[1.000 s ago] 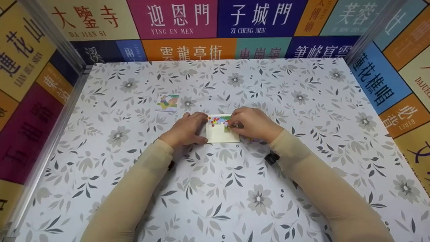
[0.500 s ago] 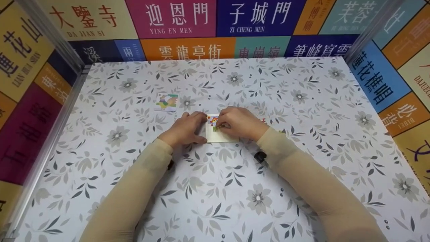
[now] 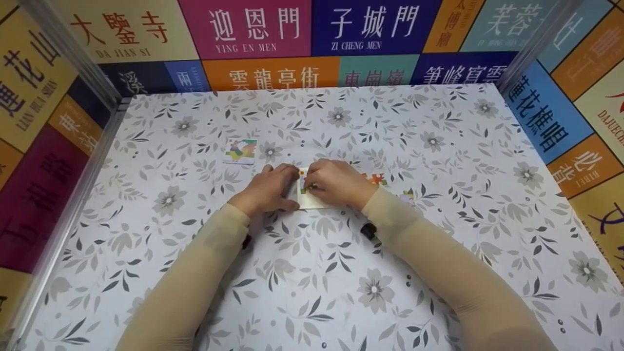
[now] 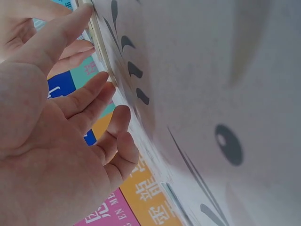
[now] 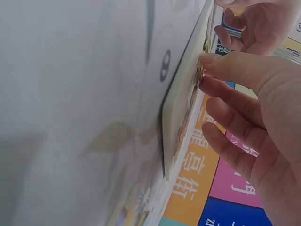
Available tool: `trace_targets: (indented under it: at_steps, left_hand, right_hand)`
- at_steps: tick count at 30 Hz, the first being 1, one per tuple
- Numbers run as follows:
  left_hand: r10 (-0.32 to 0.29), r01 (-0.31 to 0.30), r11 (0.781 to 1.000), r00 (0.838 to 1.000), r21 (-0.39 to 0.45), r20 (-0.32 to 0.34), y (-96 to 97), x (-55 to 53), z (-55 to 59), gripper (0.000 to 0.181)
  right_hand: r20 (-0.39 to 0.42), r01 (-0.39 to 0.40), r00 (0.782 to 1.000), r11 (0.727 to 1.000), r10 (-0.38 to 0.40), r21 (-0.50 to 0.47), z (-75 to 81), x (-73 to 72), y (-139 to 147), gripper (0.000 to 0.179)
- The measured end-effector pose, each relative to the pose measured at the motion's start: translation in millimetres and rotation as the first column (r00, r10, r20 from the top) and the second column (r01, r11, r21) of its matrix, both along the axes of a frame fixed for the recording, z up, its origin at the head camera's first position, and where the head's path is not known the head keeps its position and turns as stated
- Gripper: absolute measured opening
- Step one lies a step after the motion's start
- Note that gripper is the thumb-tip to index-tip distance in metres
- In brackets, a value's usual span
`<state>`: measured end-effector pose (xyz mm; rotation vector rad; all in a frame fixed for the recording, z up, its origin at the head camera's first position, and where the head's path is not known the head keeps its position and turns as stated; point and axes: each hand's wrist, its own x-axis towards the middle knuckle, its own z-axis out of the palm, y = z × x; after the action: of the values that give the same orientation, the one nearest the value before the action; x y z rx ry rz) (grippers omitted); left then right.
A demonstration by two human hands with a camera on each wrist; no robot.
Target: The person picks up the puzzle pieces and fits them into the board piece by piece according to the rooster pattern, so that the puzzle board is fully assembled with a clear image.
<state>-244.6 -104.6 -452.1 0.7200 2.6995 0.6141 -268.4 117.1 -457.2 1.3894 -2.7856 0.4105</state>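
Observation:
A small pale puzzle board [image 3: 313, 202] lies on the table, its upper part bearing colourful pieces. Along its left edge rests my left hand [image 3: 267, 189], thumb at the near corner and fingertips at the far one. The left wrist view has these fingers fairly straight against the board's edge [image 4: 99, 42]. My right hand [image 3: 337, 183] is over the board and covers much of it. In the right wrist view, its thumb and index finger pinch a small greenish puzzle piece [image 5: 198, 77] at the board's surface; the other fingers are loosely bent.
Loose orange and green puzzle pieces [image 3: 376, 179] lie right of the board, partly behind my right hand. Farther right is another piece [image 3: 407, 196]. A colourful picture card [image 3: 241, 151] lies at the back left. Printed panels [image 3: 270, 73] stand behind the flower-patterned table [image 3: 292, 292].
My right hand has moved left across the board, from its right side to its left part, uncovering the loose pieces on the right. My left hand stays at the board's left edge.

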Motion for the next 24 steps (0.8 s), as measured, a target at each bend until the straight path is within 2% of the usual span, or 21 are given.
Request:
trace_targets:
  at_steps: [5,17,24]
  left_hand:
    - [0.004,-0.004,1.0,1.0,-0.001,-0.004,0.5,0.0,0.4,0.073]
    - [-0.01,0.01,1.0,1.0,-0.004,-0.008,0.4,-2.6,-2.6,0.074]
    - [-0.012,0.012,1.0,1.0,-0.002,-0.003,0.7,-0.4,-0.4,0.073]
  right_hand:
    - [-0.007,0.027,1.0,1.0,-0.027,-0.003,-1.3,0.3,2.7,0.014]
    - [-0.012,0.031,0.999,0.999,-0.031,-0.017,-1.5,1.7,5.0,0.015]
    - [0.014,0.032,0.999,0.999,-0.032,-0.039,-2.3,2.9,5.2,0.015]
